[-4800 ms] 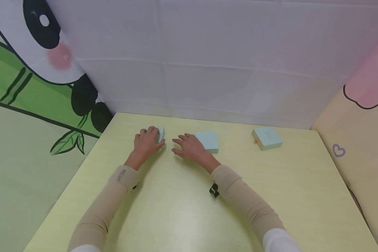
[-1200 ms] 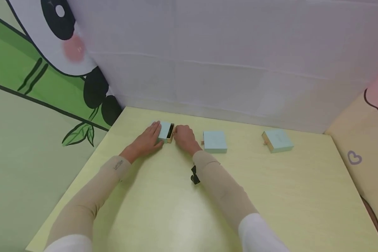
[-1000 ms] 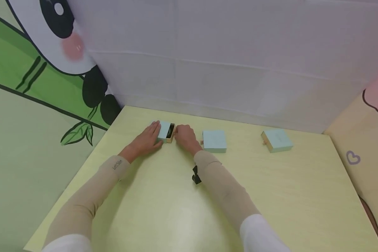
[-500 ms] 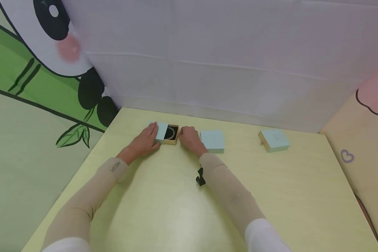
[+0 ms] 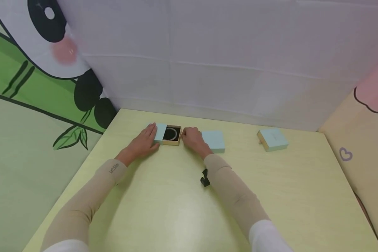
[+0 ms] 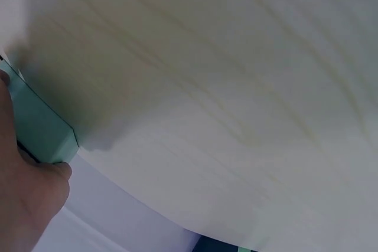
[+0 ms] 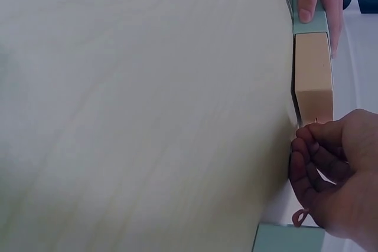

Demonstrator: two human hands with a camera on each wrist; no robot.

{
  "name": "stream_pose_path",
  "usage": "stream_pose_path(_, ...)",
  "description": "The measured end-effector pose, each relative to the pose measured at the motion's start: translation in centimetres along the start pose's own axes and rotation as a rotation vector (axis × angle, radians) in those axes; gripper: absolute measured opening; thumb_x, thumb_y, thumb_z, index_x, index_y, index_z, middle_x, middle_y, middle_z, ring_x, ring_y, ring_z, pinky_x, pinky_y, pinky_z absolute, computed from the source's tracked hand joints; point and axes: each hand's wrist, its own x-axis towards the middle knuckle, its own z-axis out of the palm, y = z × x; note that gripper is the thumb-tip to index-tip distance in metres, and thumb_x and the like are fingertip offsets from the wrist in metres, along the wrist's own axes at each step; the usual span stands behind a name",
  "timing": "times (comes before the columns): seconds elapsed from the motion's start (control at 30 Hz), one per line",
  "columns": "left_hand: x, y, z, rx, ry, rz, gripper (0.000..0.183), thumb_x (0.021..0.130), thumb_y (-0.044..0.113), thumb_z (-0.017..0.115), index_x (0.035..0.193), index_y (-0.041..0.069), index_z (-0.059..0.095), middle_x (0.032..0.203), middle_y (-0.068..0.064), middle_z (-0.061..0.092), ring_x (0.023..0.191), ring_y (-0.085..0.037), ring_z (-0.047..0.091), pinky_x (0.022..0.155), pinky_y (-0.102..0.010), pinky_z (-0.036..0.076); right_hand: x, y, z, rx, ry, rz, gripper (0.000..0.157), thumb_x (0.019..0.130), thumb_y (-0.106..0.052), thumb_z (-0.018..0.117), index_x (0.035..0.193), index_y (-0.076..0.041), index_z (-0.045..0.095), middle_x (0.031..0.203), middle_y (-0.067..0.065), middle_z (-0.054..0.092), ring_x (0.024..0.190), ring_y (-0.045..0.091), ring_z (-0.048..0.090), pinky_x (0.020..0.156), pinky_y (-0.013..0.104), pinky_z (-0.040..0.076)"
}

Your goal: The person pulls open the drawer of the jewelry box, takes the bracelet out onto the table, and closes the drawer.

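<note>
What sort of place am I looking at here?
Probably a small indoor booth or staged workstation, though the wider room is out of view. A pale yellow table stands against a creased, pale lilac backdrop, and a cartoon-printed panel walls off the left side.

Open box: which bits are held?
Left hand grips the cover by top and near side. Right hand pinches the drawer at its outer end, exact spot hidden.
</note>
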Motion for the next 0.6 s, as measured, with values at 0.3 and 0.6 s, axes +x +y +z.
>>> stream_pose_path(0.3,0.3,-0.3,-0.2,-0.014,-0.023,-0.033,0.077,0.097,0.037,0.046,0.146,-0.012,0.012,0.154,-0.027,0.009,0.143,-0.040,0.009,0.116,-0.047,0.013,0.6,0.6,-0.8,0.017,-0.007,-0.005,0.019,0.094,-0.016,0.054,0.096,-0.009,0.070,0.094,0.003,0.068,0.075,0.015,0.056,0.068,0.028,0.048)
stream_pose_path(0.6,0.4,-0.9,-0.3,-0.009,0.001,-0.037,0.077,0.096,0.035,0.049,0.145,-0.014,0.015,0.153,-0.030,0.012,0.142,-0.041,0.012,0.115,-0.048,0.016,1.6,0.8,-1.4,0.001,-0.018,-0.019,0.018,0.093,-0.018,0.057,0.098,-0.010,0.072,0.096,0.003,0.070,0.083,0.017,0.062,0.072,0.030,0.052)
